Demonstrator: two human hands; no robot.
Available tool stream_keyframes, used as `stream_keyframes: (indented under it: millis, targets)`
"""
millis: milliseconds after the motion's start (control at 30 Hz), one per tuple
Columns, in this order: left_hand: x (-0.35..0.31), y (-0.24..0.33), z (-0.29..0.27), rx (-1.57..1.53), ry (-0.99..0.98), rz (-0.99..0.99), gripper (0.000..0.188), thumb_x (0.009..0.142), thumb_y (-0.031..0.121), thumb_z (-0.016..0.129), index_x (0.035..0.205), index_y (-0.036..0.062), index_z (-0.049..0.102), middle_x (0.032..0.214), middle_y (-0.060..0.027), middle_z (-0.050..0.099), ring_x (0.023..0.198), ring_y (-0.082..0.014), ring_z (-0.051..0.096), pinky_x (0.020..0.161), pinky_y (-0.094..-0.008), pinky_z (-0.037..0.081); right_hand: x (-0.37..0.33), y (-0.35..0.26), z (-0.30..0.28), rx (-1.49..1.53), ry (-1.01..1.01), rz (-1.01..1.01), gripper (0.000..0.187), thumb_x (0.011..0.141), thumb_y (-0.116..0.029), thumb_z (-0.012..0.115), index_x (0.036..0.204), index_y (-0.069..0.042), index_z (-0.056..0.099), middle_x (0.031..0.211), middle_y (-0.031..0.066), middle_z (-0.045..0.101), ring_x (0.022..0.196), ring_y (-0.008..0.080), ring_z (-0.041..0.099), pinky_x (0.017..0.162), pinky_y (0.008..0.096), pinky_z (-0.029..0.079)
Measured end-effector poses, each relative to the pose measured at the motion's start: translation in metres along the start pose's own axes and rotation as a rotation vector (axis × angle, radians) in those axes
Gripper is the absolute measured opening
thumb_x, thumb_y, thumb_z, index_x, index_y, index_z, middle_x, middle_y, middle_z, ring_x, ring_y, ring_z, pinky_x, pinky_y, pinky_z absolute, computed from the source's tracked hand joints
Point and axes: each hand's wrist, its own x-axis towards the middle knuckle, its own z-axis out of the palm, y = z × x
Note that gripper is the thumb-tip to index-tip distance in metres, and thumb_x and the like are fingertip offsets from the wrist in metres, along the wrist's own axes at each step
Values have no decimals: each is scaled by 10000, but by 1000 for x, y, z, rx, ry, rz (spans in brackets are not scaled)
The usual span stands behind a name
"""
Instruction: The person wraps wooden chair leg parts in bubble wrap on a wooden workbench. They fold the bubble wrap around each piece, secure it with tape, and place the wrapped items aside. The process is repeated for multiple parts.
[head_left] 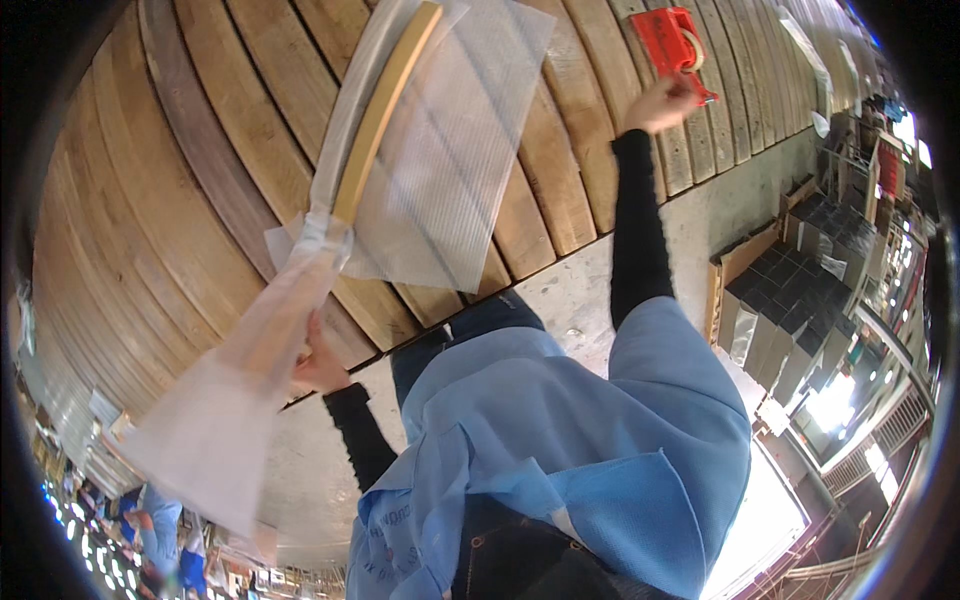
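A long, pale wooden strip (386,107) lies across the slatted table, partly wrapped in thin translucent white foam sheet (455,150). Around its middle the sheet is gathered tightly, and a loose flap (215,420) spreads over the table's near left edge. My left hand (322,362) grips the wrapped near end of the strip, its fingers partly hidden by the flap. Far to the right, my right hand (662,106) reaches a red tape dispenser (660,40). Its fingers are pinched at the near end of the tape roll (692,50).
Wooden slats (150,200) form the tabletop. To the right stands an open carton (790,290) of dark-topped blocks, beside metal racks. Another person (160,530) in blue is at the lower left. White wrapped lengths (805,50) lie at the table's far right.
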Motion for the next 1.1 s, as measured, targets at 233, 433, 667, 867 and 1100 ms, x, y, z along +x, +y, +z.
stream_keyframes:
  millis: [233,433,667,867,1100]
  targets:
    - [10,-12,-5,-74,13,-91,608,780,37,894,1302,-65,598,1339,-158,655,1182,-255,633,1071,-404,486,210,201,-58,-828,-826,251,803,950,-739,387,1419,-130,621,1417,231,605,1384,388,505,1120,480,392]
    - [6,2,-10,-4,-24,-134,603,799,44,884,1317,-51,590,1360,-170,638,1202,-267,625,1089,-404,481,146,195,-71,-593,-876,405,721,950,-688,542,1272,-63,700,1208,98,723,1097,217,674,977,360,481]
    - [6,15,-9,-50,-45,-82,640,815,10,861,1366,-49,540,1387,-170,606,1229,-277,609,1095,-410,492,42,-1,-36,71,-818,1104,391,971,-515,619,1215,-231,733,1288,-65,683,1331,177,498,1122,696,207]
    - [5,29,13,-202,13,-111,638,834,-51,815,1387,-54,498,1399,-178,578,1229,-291,604,1096,-432,519,24,-4,-55,173,-610,937,448,962,-430,619,1343,-204,686,1517,6,529,1430,237,406,1133,670,176]
    - [2,12,5,-360,-29,-137,631,837,-91,785,1397,-54,496,1403,-170,580,1238,-280,601,1083,-425,521,-23,-36,-78,92,-553,891,429,942,-376,640,1292,-140,716,1456,21,590,1226,237,503,1031,451,340]
